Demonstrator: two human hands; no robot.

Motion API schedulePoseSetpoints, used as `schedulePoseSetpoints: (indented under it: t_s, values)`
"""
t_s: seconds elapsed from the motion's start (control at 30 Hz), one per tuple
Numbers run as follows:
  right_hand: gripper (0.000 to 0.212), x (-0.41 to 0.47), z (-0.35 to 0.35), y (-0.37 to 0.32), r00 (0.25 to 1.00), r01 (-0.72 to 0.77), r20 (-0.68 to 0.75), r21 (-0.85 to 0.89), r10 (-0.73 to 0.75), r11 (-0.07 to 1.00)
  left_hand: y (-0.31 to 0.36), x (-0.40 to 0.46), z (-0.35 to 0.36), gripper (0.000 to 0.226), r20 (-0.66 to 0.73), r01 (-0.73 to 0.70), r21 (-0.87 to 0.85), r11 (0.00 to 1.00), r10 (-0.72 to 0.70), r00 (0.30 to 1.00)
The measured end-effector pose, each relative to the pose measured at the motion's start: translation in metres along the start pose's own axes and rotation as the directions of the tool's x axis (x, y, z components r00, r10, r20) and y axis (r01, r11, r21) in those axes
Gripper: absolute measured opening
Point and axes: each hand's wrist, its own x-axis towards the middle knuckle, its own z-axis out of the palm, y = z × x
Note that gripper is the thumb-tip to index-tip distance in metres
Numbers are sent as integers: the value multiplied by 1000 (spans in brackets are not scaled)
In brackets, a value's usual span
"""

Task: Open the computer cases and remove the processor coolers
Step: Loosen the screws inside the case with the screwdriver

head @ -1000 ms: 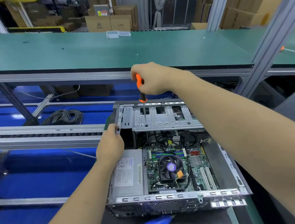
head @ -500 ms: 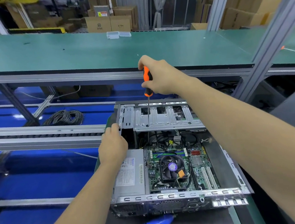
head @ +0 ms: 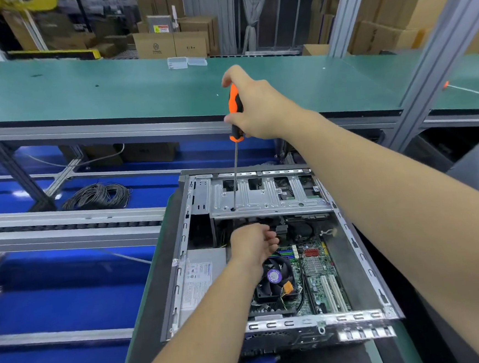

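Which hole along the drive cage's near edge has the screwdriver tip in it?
The leftmost hole on the drive cage. The screwdriver, gripped by the right hand, has its shaft ending there; the other holes lie further right, untouched.

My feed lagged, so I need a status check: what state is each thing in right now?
Computer case: side panel off, interior exposed.
Processor cooler: seated on the motherboard, not removed.
Screwdriver: upright, tip at a hole in the drive cage.
Right hand: grips the screwdriver handle.
Left hand: fingers curled inside the case; whether it holds anything is unclear.
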Motion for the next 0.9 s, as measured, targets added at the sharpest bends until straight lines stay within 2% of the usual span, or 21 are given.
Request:
schedulePoseSetpoints:
  t_s: [0.07, 0.13, 0.17, 0.23, 0.27, 0.4, 0.6, 0.7, 0.77, 0.83, 0.9]
  values:
    - [46, 3, -4, -1, 1000, -3, -22, -7, 3, 1000, -5, 15, -5, 17, -86, 61, -149, 987, -74, 994]
    - [51, 7, -8, -1, 999, -4, -45, -22, 3, 1000, -7, 29, -7, 26, -154, 36, -131, 991, -56, 986]
    - [52, 8, -9, -1, 999, 0, -53, -24, -1, 1000, -10, 37, -6, 31, -217, -5, -15, 1000, 2, 976]
    - [53, 10, -10, 0, 998, 7, -55, -24, -8, 1000, -19, 47, -2, 39, -359, -102, 257, 961, 193, 913]
    - [52, 11, -10, 1, 999, 9, -52, -22, -11, 1000, -24, 52, -2, 43, -385, -132, 313, 941, 253, 888]
    - [51, 13, -11, 2, 999, 23, -35, -21, -24, 1000, -29, 71, -10, 51, -392, -119, 184, 976, 184, 902]
    - [50, 19, -16, 5, 999, 25, -24, -34, -26, 999, -28, 93, -11, 41, -393, -153, 264, 952, 252, 884]
    - [49, 19, -17, 5, 999, 39, -20, -31, -40, 999, -27, 94, -4, 22, -421, -226, 179, 957, 283, 862]
    - [48, 19, -17, 6, 999, 44, -15, -25, -44, 999, -22, 93, -1, 15, -464, -216, 31, 976, 206, 862]
    - [49, 20, -16, 8, 999, 50, -18, -25, -50, 998, -18, 95, 0, 18, -491, -170, -65, 983, 117, 863]
    - [50, 19, -17, 8, 998, 56, -26, -31, -57, 998, -15, 96, 1, 22, -483, -141, -244, 959, 5, 875]
